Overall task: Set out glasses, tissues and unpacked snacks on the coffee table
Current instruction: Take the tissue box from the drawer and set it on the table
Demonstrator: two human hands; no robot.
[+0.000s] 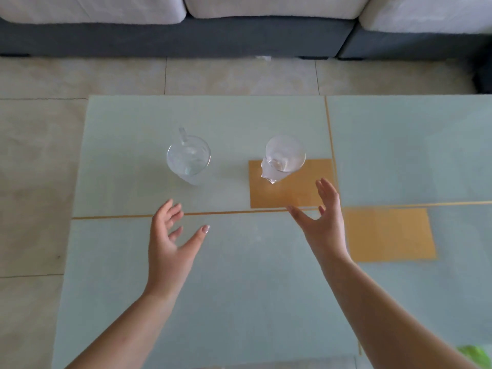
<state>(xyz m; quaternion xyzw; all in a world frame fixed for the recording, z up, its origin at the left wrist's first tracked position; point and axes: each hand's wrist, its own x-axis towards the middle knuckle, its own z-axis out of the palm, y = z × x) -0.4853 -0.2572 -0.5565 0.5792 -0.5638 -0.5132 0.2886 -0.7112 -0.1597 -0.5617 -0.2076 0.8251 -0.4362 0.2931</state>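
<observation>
Two clear glasses stand upright on the pale green coffee table (239, 275). The left glass (189, 158) has a handle pointing away from me. The right glass (285, 158) stands at the far left corner of an orange rectangle printed on the tabletop. My left hand (170, 241) hovers a little nearer than the left glass, fingers spread and holding nothing. My right hand (322, 222) is just right of and nearer than the right glass, fingers straight, apart from it and empty.
A sofa with white cushions and a dark grey base (213, 35) runs along the far side across a strip of tiled floor. Something green (476, 355) shows at the bottom right corner. A second orange rectangle (388, 234) lies to the right.
</observation>
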